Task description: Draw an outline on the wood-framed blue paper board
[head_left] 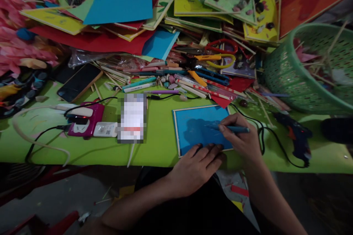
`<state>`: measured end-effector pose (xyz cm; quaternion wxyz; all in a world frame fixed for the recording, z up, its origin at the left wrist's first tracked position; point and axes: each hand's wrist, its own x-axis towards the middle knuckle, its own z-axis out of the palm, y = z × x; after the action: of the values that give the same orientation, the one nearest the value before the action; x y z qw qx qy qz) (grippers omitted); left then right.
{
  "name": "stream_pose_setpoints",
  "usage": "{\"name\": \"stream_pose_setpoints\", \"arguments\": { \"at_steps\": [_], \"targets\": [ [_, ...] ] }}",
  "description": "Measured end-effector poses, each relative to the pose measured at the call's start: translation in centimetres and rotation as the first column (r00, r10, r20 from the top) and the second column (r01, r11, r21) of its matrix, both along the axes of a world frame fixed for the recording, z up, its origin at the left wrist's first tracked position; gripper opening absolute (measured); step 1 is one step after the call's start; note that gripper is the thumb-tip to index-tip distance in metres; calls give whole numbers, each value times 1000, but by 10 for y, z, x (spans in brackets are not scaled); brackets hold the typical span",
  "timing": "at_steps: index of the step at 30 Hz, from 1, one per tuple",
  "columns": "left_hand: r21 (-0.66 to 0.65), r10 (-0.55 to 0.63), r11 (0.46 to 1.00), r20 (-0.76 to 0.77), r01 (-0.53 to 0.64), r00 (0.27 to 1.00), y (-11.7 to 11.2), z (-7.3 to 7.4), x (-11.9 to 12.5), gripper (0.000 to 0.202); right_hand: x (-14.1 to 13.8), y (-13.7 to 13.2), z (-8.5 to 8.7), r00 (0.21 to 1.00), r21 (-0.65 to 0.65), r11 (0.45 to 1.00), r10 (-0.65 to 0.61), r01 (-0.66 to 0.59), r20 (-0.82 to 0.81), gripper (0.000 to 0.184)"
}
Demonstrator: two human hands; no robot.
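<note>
The person is bent over a blue card (190,121) edged with pale sticks (176,132), which lies flat on the green table (160,150), near its front edge. The right hand (242,136) grasps a blue pen (238,129) in pinched fingers, its tip pointing left over the middle of the card. The left hand (197,167) grips nothing: its fingers lie spread, palm down, across the card's lower edge.

The step in hand looks like drawing or writing on the blue surface. Whether the tip touches it cannot be told, and shadow hides any fresh line. The next move seems to call for a light, controlled stroke from the right fingers, with steady pressure from the left so that the card does not slide.

To the right, a glue gun (296,136) lies on its side in front of a green basket (278,66). To the left are a phone with a blurred screen (132,117) and a magenta power strip (88,121). Behind the card, yellow-handled scissors (234,60) rest among pens and sticks, below a stone-decorated panel (231,0).
</note>
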<state>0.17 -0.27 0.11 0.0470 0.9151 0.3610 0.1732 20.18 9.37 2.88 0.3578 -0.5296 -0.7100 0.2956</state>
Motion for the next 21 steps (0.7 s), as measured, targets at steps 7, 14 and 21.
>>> {"name": "stream_pose_setpoints", "arguments": {
  "at_steps": [7,14,21],
  "targets": [
    [-13,4,1000,0,-4,1000,-2,-5,1,40,-9,1,2,1000,24,999,24,-24,-3,11],
    [-3,-9,1000,-3,9,1000,-1,-3,0,41,-6,-1,0,999,16,1000,3,-2,-51,11],
    [-1,-4,1000,-12,4,1000,-1,-3,0,41,8,-10,-8,988,3,994,-112,113,-105,13]
  ]
}}
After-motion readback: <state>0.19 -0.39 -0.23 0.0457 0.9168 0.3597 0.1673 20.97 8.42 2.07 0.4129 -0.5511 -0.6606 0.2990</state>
